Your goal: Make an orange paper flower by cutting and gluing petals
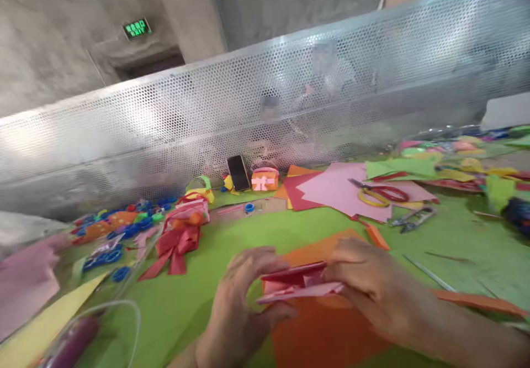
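Observation:
A small folded paper piece (296,283), pink and red and hollow like an open pouch, is between my two hands above the table. My left hand (244,296) curves around its left end, fingers at the red upper edge and thumb along the lower side. At the right end my right hand (372,285) grips it, its fingertips partly inside the fold and hidden. Beneath lies an orange paper sheet (327,335) on the green tabletop (232,241).
Scissors (379,193) rest on pink paper (331,188) at the back right. A red paper bag with a bow (182,241), a phone (238,173) and a small orange bag (265,179) stand farther back. A glue gun (77,340) with a cord is front left. Perforated metal panel (232,103) behind.

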`<state>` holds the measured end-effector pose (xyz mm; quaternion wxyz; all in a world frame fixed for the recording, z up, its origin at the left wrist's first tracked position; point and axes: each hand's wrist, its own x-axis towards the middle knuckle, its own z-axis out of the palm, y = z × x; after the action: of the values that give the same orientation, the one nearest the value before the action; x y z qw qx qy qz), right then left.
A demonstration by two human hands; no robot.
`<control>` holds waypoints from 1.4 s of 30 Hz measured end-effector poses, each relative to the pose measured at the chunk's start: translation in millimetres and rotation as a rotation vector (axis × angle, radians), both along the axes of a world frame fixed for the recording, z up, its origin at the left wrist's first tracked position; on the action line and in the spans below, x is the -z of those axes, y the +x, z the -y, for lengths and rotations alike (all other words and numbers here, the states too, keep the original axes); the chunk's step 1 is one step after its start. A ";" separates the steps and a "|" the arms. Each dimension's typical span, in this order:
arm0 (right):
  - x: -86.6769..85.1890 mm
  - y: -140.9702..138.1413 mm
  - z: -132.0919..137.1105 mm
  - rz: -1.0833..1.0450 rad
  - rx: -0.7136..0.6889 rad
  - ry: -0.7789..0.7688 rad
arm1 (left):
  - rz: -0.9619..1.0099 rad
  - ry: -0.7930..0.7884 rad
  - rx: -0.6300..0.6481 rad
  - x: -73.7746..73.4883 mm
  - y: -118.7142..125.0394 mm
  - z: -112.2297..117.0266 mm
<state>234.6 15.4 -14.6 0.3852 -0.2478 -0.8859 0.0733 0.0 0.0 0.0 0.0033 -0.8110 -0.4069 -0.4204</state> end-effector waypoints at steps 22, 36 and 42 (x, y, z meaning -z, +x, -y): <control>-11.8 22.6 -14.3 0.150 0.215 -0.311 | 0.302 -0.347 0.024 -5.2 2.7 -7.3; -36.3 37.5 -17.0 -0.051 0.204 -0.410 | 0.992 -0.673 -0.123 -3.1 -5.9 -13.2; -4.5 -8.3 -0.1 -0.515 0.222 -0.997 | 1.200 -0.870 -0.024 -3.8 12.1 -2.3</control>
<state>226.3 15.5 -10.1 0.4308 -0.4653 -0.5904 0.4993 12.1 2.3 3.8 -0.5367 -0.3655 -0.4773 -0.5920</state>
